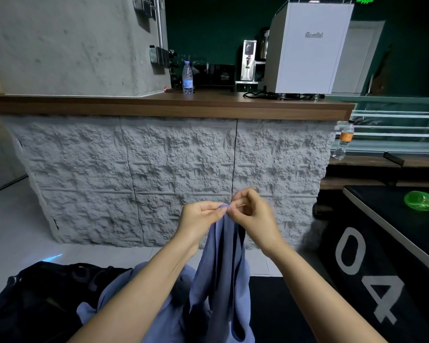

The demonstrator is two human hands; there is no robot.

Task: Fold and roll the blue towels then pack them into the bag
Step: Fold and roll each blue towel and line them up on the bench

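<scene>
A blue towel (223, 273) hangs in loose folds from my two hands, held up in front of me. My left hand (201, 216) pinches its top edge between thumb and fingers. My right hand (253, 214) pinches the same edge right beside it, fingertips almost touching the left. More blue towel cloth (104, 300) lies bunched low under my left forearm. A black bag (42, 293) sits at the bottom left, its inside dark and hard to read.
A grey textured counter (159, 174) with a wooden top (174, 107) stands ahead, carrying a water bottle (187, 78) and a white machine (307, 48). At right is a black box marked 04 (372, 268) with a green object (420, 201) on top.
</scene>
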